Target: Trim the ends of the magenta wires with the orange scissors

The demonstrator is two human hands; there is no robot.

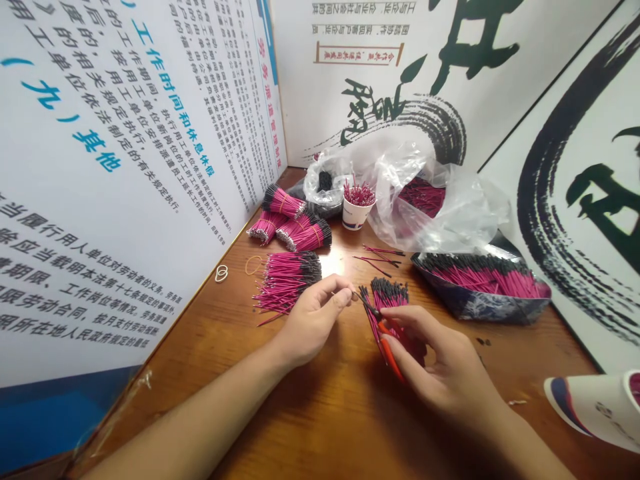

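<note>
At mid-table, pliers (pixel 384 329) held just beside the left hand (pixel 313 320)

Thumb and forefinger of the left hand are pinched on a slim piece (pixel 355 292), too small to identify. The right hand (pixel 443 357) has its fingers curled around the orange handles; whether the pliers' tip grips cannot be told. Pink-and-black wires (pixel 390 291) lie under and beyond the tool. Another wire pile (pixel 290 275) lies far-left of the left hand. Far right, a wire-filled tray (pixel 480 304) sits near the right panel (pixel 595 267), narrowing room there. Table wood (pixel 325 420) spans the forearms' gap; the left panel (pixel 100 233) bounds the left edge.
</note>
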